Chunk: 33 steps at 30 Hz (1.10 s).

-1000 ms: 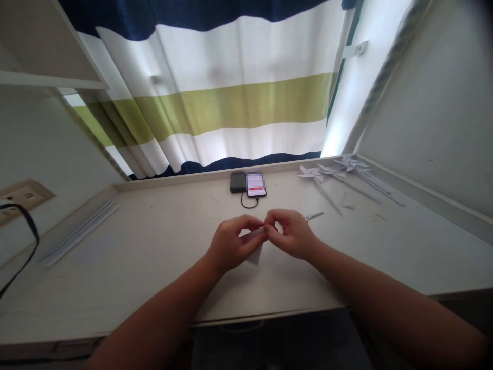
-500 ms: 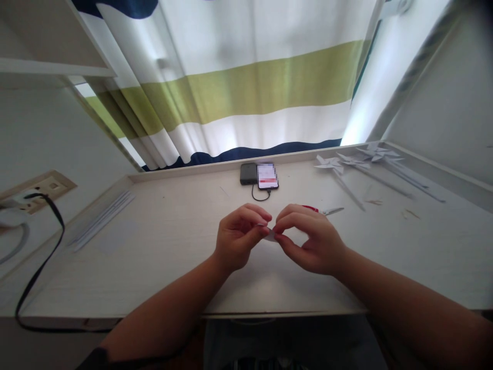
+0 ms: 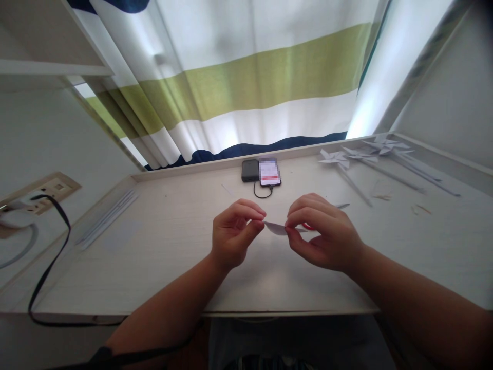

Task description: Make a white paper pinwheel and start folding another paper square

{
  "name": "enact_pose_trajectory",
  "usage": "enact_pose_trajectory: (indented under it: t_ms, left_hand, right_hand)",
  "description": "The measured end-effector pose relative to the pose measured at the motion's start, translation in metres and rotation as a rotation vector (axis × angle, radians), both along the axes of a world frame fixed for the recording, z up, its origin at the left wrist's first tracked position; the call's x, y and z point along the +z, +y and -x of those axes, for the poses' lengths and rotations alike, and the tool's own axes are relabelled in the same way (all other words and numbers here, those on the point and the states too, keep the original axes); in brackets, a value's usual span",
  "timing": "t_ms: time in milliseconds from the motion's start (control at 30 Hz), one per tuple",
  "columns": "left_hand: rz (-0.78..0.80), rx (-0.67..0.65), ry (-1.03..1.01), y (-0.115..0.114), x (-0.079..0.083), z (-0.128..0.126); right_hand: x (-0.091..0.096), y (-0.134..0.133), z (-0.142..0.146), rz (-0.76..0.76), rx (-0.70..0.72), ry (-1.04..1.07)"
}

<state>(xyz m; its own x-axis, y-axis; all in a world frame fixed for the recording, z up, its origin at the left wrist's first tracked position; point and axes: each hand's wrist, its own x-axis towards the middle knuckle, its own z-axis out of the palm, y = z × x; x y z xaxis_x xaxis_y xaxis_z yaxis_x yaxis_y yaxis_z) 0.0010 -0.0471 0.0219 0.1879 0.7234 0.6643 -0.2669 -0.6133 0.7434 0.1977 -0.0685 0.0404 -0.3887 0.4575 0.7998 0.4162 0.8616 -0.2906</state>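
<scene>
My left hand (image 3: 233, 234) and my right hand (image 3: 325, 237) hover above the middle of the white desk (image 3: 162, 241). Both pinch a small folded piece of white paper (image 3: 276, 227) that stretches between them, one end in each set of fingertips. Red-handled scissors (image 3: 308, 225) lie on the desk just behind my right hand, mostly hidden by it, with the blade tip showing to the right.
A phone (image 3: 269, 172) and a dark power bank (image 3: 250, 170) with a short cable lie at the back centre. Several paper pinwheels (image 3: 334, 158) on sticks lie at the back right. Thin white strips (image 3: 108, 218) lie at the left. A black cord (image 3: 46, 267) hangs from a wall socket (image 3: 42, 191).
My hands have drawn apart, so the paper now shows stretched between them. The camera has tilted a little, shifting the desk items upward in view.
</scene>
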Motion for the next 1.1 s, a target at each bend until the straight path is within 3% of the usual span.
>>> enact_pose_trajectory:
  t_ms: [233,700,1100]
  left_hand:
    - [-0.013,-0.022,0.065,-0.003,0.002,0.001]
    - [0.058,0.059,-0.027,0.007,0.003,0.003]
    - [0.104,0.071,0.093,0.009,0.005,0.006]
  right_hand:
    - [0.000,0.002,-0.001,-0.006,-0.013,-0.088]
    - [0.001,0.004,-0.002,0.127,0.016,-0.071]
    - [-0.002,0.005,-0.003,0.209,0.014,-0.044]
